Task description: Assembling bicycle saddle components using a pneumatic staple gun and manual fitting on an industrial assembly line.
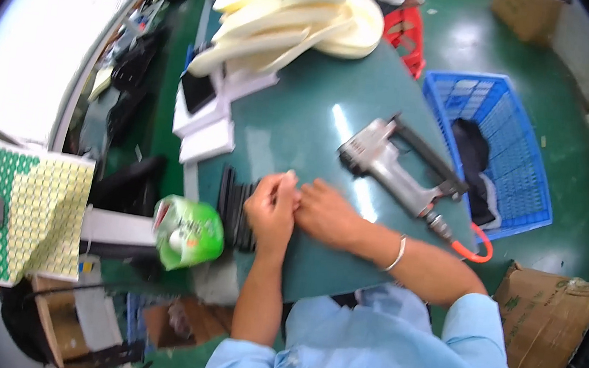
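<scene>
My left hand (273, 211) and my right hand (326, 214) meet over the green table, fingertips close together. The left fingers are closed in a pinch with the thumb on top. On the right, the fingers curl toward the left thumb and are slightly blurred. Whatever lies between them is hidden or too small to name. Beside the left hand is a stack of black strips (236, 210). A green and white plastic packet (189, 233) stands left of the strips. To the right of my hands lies a silver pneumatic staple gun (392, 166) with an orange hose (474, 252).
Cream foam pads (285, 17) are piled at the table's far end. White boxes (206, 125) with a black phone (197, 91) line the left edge. A blue basket (531, 169) holding dark items stands right, near a cardboard box (547, 311). A red crate (408, 40) is behind.
</scene>
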`<act>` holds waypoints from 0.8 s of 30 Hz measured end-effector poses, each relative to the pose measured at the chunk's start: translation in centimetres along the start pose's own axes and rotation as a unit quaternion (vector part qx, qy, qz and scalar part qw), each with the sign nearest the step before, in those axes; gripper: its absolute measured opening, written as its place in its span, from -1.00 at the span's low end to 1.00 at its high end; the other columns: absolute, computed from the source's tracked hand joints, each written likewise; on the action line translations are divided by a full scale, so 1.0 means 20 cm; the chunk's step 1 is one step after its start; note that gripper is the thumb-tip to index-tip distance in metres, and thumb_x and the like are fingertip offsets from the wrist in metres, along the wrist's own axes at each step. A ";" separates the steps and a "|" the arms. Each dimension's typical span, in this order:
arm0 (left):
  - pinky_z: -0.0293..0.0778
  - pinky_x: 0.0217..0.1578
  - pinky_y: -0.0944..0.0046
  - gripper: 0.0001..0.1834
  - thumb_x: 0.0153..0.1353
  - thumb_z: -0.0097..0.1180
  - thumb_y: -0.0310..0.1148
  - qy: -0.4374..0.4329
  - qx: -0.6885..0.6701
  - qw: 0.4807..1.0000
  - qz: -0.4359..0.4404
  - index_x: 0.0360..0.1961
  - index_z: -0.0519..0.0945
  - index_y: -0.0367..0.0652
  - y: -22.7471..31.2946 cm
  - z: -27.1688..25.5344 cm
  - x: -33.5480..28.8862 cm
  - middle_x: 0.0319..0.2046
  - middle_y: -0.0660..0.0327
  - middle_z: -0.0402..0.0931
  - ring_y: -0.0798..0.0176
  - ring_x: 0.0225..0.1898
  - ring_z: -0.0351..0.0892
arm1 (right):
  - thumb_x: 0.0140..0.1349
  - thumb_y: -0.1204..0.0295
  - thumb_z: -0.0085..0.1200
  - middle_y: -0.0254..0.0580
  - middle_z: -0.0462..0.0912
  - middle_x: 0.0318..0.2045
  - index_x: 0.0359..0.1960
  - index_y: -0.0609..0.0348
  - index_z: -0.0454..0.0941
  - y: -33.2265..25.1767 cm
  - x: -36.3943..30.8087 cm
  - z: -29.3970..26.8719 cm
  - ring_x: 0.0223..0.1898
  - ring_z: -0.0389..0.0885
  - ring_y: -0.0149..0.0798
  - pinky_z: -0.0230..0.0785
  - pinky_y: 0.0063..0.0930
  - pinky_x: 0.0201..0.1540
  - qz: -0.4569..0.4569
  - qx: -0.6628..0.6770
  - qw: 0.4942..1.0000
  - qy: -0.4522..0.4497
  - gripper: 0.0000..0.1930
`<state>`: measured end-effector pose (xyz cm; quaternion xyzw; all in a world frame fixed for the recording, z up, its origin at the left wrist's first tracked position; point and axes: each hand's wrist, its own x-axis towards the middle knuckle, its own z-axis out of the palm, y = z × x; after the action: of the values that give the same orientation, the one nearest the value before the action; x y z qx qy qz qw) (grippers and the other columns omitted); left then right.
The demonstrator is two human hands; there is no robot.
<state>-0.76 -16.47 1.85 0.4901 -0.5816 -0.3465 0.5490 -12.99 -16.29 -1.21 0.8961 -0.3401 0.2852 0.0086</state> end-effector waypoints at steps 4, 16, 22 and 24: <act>0.40 -0.56 0.48 -0.84 0.23 0.05 -0.42 0.013 -0.034 0.999 -0.026 -0.36 0.56 -0.32 -0.05 -0.02 -0.02 -0.61 0.27 0.50 0.52 -0.59 0.42 | 0.00 0.36 -0.06 -0.24 0.51 -0.46 -0.48 0.09 0.51 -0.01 -0.02 0.07 -0.30 0.46 -0.23 0.22 -0.31 -0.24 0.001 0.000 1.000 0.008 -0.87; 0.26 -0.62 0.51 -0.76 0.28 -0.01 -0.33 0.045 -0.028 0.999 0.002 -0.44 0.50 -0.29 0.03 -0.03 -0.01 -0.65 0.29 0.40 0.52 -0.67 0.29 | 0.14 0.32 -0.09 -0.26 0.47 -0.43 -0.36 0.06 0.53 0.01 -0.01 0.07 -0.27 0.44 -0.24 0.22 -0.35 -0.24 -0.006 0.046 0.999 0.009 -0.83; 0.27 -0.62 0.51 -0.75 0.28 0.00 -0.32 0.043 -0.032 0.998 0.009 -0.44 0.50 -0.29 0.01 -0.03 0.00 -0.63 0.29 0.41 0.52 -0.66 0.28 | 0.09 0.33 -0.06 -0.27 0.46 -0.38 -0.38 0.07 0.52 0.03 0.00 0.04 -0.22 0.41 -0.25 0.22 -0.36 -0.23 -0.017 0.049 0.999 -0.010 -0.84; 0.26 -0.62 0.52 -0.75 0.28 0.00 -0.32 0.045 -0.033 0.998 0.009 -0.44 0.50 -0.30 0.01 -0.04 0.00 -0.63 0.29 0.41 0.53 -0.66 0.28 | 0.09 0.34 -0.06 -0.28 0.43 -0.36 -0.37 0.06 0.52 0.03 0.00 0.03 -0.19 0.38 -0.26 0.21 -0.37 -0.21 -0.023 0.042 0.999 -0.010 -0.85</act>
<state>-0.01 -16.29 2.18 0.4817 -0.5490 -0.3379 0.5936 -12.97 -16.91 -1.77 0.9058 -0.3076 0.2904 -0.0258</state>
